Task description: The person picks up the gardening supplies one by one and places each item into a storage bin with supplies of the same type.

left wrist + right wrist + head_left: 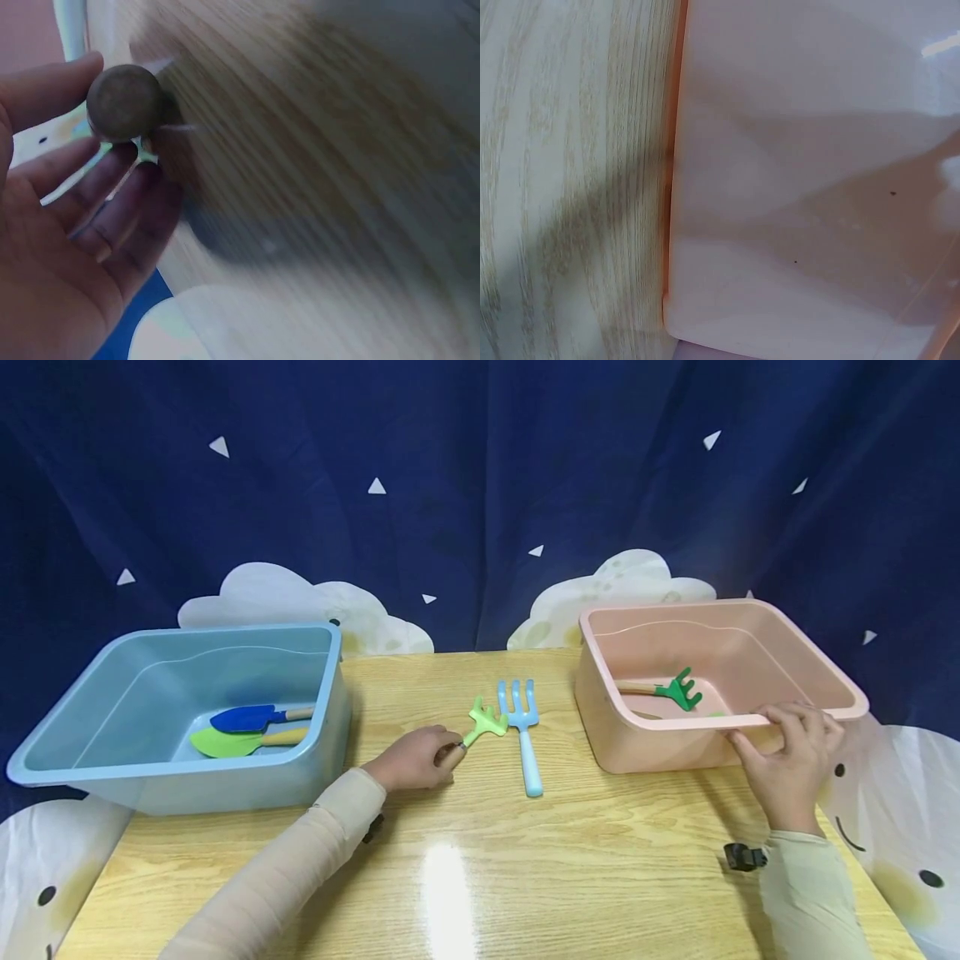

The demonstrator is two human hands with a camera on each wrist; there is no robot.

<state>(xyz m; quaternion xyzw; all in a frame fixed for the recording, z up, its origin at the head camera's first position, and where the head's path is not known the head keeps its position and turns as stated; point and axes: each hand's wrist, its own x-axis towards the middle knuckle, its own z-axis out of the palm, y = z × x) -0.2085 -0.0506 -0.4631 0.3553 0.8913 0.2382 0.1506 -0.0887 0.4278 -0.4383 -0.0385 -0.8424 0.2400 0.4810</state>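
My left hand (422, 757) pinches the wooden handle of a light green toy rake (486, 720), whose head points away over the table. In the left wrist view the round end of the handle (124, 103) shows between thumb and fingers. Just right of that rake lies a light blue garden fork (528, 739), tines to the back. My right hand (795, 760) grips the front rim of the pink bin (611, 735), thumb outside and fingers over the edge. Inside the bin lie a dark green rake (677, 690) and other tools partly hidden by the front wall.
On the left stands a blue bin (225, 787) holding a blue trowel (243, 718) and a light green trowel (225, 742) with wooden handles. A wooden table (570, 860) carries everything. Behind it hangs a dark blue curtain (465, 510) with white clouds.
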